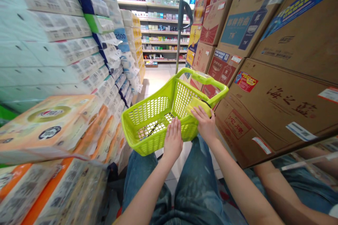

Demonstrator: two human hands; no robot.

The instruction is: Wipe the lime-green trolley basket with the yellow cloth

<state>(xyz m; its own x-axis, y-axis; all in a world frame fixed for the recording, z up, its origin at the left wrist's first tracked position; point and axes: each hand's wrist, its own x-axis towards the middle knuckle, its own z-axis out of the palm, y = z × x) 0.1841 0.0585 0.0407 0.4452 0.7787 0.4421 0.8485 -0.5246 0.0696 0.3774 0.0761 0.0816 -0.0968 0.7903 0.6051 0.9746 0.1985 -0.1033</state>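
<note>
A lime-green shopping basket point(148, 116) with latticed walls sits in front of my knees, its handle point(203, 77) raised at the far right end. The inside shows only its slotted floor. My left hand point(173, 137) lies with fingers stretched out over the near rim, holding nothing. At the basket's right end, my right hand point(204, 119) presses a yellow cleaning cloth point(195, 105) against the rim below the handle. The fingers lie over the cloth and partly hide it; a dark edge shows behind it.
Wrapped tissue packs point(60, 24) are stacked high on the left, with an orange-and-white pack point(44, 119) nearer. Cardboard cartons point(285, 95) rise close on the right. A metal pole point(181, 42) stands beyond the basket, with stocked shelves point(163, 31) at the aisle's end.
</note>
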